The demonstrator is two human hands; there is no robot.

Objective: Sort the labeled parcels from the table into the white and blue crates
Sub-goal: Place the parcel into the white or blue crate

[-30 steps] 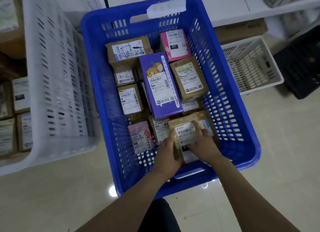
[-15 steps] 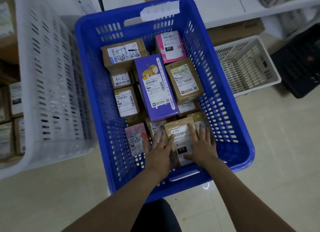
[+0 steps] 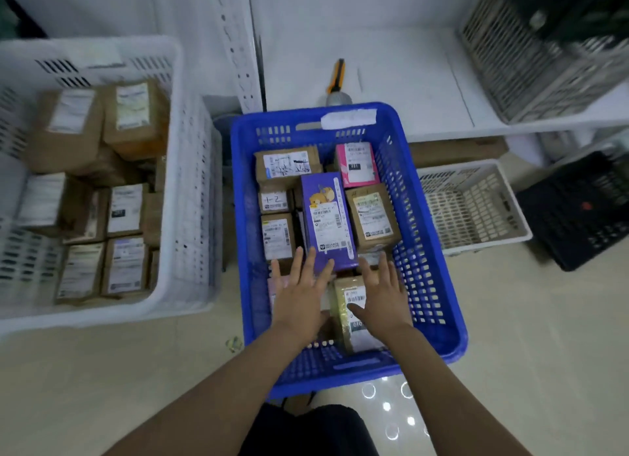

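Blue crate (image 3: 452, 336) dead centre, white crate (image 3: 194, 200) at 9 o'clock, table (image 3: 391, 64) at 12 with a knife (image 3: 337, 76) lying on it.

Change: a second ago both hands were wrapped round the tan parcel (image 3: 350, 292), lowering it in. Now the grip is gone. Left hand (image 3: 301, 299) is flat, fingers spread and straight, holding nothing, its tips over the near end of the purple box (image 3: 326, 217). Right hand (image 3: 383, 295) is likewise spread wide, nothing held, thumb lying across the parcel's label. Cannot tell whether palm or thumb is touching or just above it.

Tan parcel lies label-up at the 6 o'clock end of the blue crate, between the two hands, just short of the purple box. It looks settled, resting on its own.

The view has also lifted; more of the white crate and table now show.

Reading: this parcel counts as sorted into blue. Both hands are free, so the next step is likely back up to 12 o'clock for another. Both crates hold many parcels, which suggests the job is well along.
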